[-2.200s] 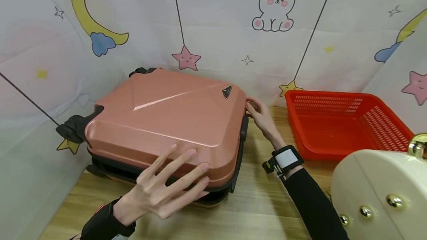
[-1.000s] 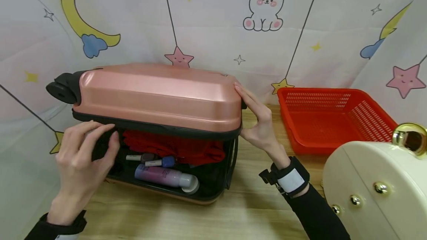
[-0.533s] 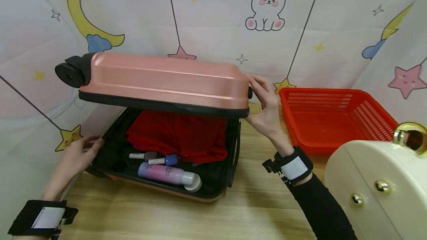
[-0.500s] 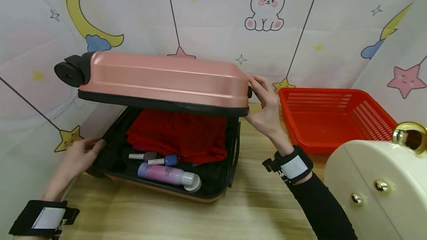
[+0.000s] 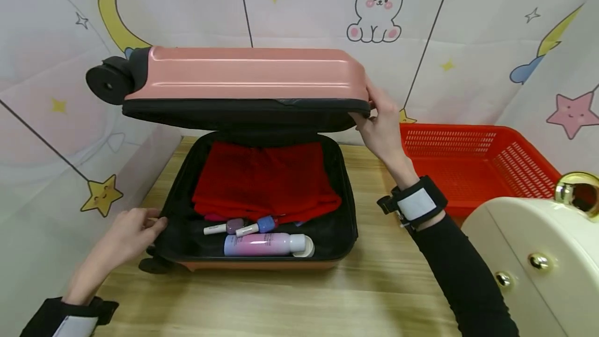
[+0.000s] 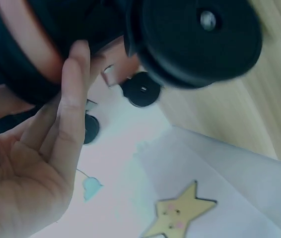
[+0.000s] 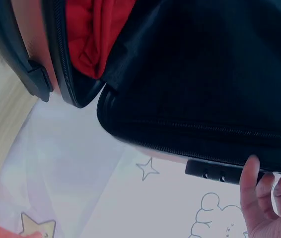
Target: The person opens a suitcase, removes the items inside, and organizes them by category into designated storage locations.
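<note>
A pink hard-shell suitcase (image 5: 257, 74) lies with its lid raised in the head view. My right hand (image 5: 383, 124) grips the lid's right edge, thumb on the black rim; in the right wrist view its fingers (image 7: 250, 191) are near the lock. My left hand (image 5: 124, 238) holds the lower half's left rim, thumb on top; its fingers (image 6: 71, 99) curl outside the shell in the left wrist view. Inside lie a folded red cloth (image 5: 262, 181), two small bottles like nail polish, one purple (image 5: 235, 226) and one blue (image 5: 267, 223), and a pink-lilac bottle (image 5: 257, 244) beside a white round item (image 5: 306, 248).
Right of the suitcase stands a red plastic basket (image 5: 468, 170). A cream rounded case (image 5: 519, 243) with gold knobs is nearer at the right. A patterned cloth backdrop (image 5: 299, 4) rises behind the wooden table (image 5: 262, 300). Black wheels (image 6: 200, 39) jut from the suitcase's left side.
The lid, closed at first, has swung up and back with my right hand. My left hand went from the lid to the left rim. The lower half has turned slightly, showing more contents.
</note>
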Tool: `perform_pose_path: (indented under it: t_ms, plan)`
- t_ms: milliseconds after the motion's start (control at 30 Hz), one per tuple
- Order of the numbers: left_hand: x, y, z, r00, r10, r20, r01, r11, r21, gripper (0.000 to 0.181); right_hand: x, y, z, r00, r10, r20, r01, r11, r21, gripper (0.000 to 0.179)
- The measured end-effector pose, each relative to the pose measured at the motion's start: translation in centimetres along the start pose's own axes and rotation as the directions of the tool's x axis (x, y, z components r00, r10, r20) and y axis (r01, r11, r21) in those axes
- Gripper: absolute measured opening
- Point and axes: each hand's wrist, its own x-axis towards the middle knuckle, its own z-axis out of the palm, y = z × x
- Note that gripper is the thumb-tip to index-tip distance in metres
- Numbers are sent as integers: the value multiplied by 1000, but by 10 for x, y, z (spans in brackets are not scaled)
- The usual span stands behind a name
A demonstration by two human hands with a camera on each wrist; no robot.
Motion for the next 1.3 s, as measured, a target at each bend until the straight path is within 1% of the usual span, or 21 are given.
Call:
perform_pose_path:
  t_ms: [100, 167, 200, 300, 367, 433, 633, 700, 800, 833, 867, 900, 933, 967, 1000, 1033, 1067, 1100, 1167, 1267, 1300]
  plan:
    - [-4, 8, 5, 998, -25, 63, 30, 996, -81, 53, 7, 5, -2, 999, -39, 5, 40, 998, -42, 50]
    - [-8, 14, 9, 994, -46, 95, 59, 989, -139, 53, 10, 8, -2, 998, -55, 2, 55, 996, -67, 39]
    - [-11, 17, 12, 993, -49, 108, 67, 983, -169, 51, 12, 9, -2, 998, -58, -1, 58, 995, -80, 34]
    - [-18, 26, 21, 993, -32, 117, 57, 976, -213, 38, 16, 11, -2, 999, -50, -18, 48, 992, -113, 20]
    - [-22, 33, 27, 993, -7, 119, 34, 973, -228, 28, 19, 13, -2, 999, -37, -32, 32, 991, -133, 18]
    - [-24, 41, 32, 992, 15, 129, 18, 969, -246, 23, 24, 13, -1, 999, -14, -43, 8, 989, -147, 20]
    - [-25, 64, 44, 988, 65, 137, -22, 954, -297, 30, 41, 18, 2, 991, 102, -82, -114, 978, -172, 29]
    - [-25, 70, 50, 985, 118, 126, -72, 945, -318, 32, 45, 20, 3, 984, 150, -94, -164, 973, -164, 28]
    - [-23, 76, 54, 972, 193, 137, -131, 921, -367, 32, 50, 24, 4, 972, 209, -111, -225, 962, -155, 26]
    - [-22, 77, 54, 970, 210, 126, -150, 917, -370, 32, 51, 25, 4, 968, 223, -119, -239, 959, -149, 25]
    - [-20, 77, 53, 971, 219, 93, -173, 918, -357, 31, 53, 27, 5, 965, 230, -126, -247, 958, -145, 25]
    - [-17, 77, 50, 976, 213, 38, -189, 924, -331, 29, 54, 28, 5, 963, 235, -133, -253, 957, -141, 25]
    - [-14, 76, 46, 980, 196, -35, -197, 931, -308, 26, 54, 30, 6, 961, 238, -140, -257, 956, -139, 25]
    - [-10, 74, 41, 977, 171, -126, -200, 939, -280, 25, 55, 31, 6, 960, 241, -144, -261, 956, -134, 25]
    - [-5, 70, 35, 963, 144, -228, -201, 946, -254, 25, 55, 32, 6, 959, 244, -147, -263, 956, -131, 25]
    - [1, 66, 30, 939, 110, -325, -195, 950, -242, 30, 55, 32, 7, 958, 245, -148, -264, 956, -130, 25]
    - [7, 62, 24, 913, 82, -400, -195, 948, -250, 40, 55, 32, 7, 958, 246, -148, -266, 955, -133, 25]
    - [14, 58, 18, 891, 60, -451, -201, 941, -272, 52, 55, 32, 7, 957, 251, -147, -271, 952, -138, 25]
    - [31, 49, 8, 859, 52, -510, -243, 918, -314, 72, 55, 31, 8, 954, 262, -145, -284, 947, -153, 27]
    - [56, 41, -6, 840, 93, -535, -323, 878, -353, 88, 55, 29, 8, 949, 277, -148, -300, 938, -172, 30]
    - [64, 41, -11, 828, 116, -549, -354, 867, -350, 91, 55, 28, 8, 948, 282, -150, -306, 936, -174, 31]
